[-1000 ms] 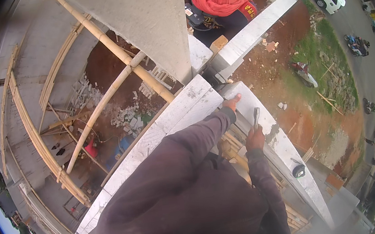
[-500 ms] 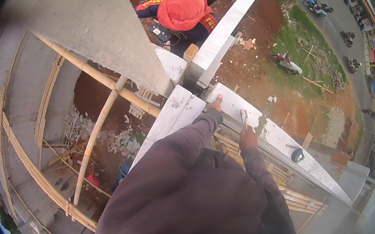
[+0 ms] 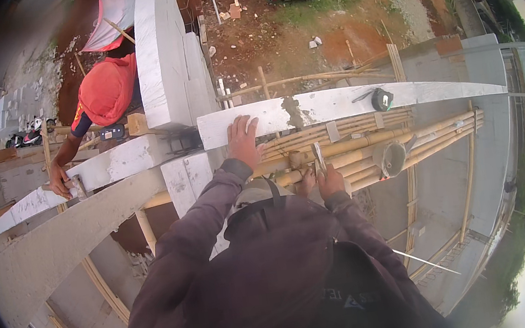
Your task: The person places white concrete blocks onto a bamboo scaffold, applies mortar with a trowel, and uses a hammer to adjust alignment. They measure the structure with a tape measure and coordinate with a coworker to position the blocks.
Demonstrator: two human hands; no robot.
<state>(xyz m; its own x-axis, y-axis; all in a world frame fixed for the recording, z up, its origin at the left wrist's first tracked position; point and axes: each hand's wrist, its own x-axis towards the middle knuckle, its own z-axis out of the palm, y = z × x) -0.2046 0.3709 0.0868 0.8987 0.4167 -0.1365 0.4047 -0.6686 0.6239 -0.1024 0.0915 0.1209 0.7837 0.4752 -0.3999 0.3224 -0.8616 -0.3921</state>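
Observation:
My left hand (image 3: 245, 141) lies with fingers spread on the near edge of a long white block wall (image 3: 334, 103), close to its left end. My right hand (image 3: 331, 183) is closed around a short hand tool (image 3: 318, 155) with a narrow grey metal end pointing up; its exact kind is unclear. The tool is held above the bamboo poles, on the near side of the wall. A patch of grey mortar (image 3: 296, 114) clings to the wall, to the right of my left hand. Farther right, a black tape measure (image 3: 382, 99) rests on the wall top.
Bamboo poles (image 3: 432, 141) run below the wall, with a grey bucket (image 3: 394, 157) among them. At left, a co-worker in a red head covering (image 3: 108, 90) has a hand (image 3: 61, 182) at another white wall. A concrete beam (image 3: 85, 224) slopes near it. Ground lies far below.
The view has swung to the right, so the wall now runs across it. My right hand with the tool has moved away from the wall, toward me. My left hand stays on the wall.

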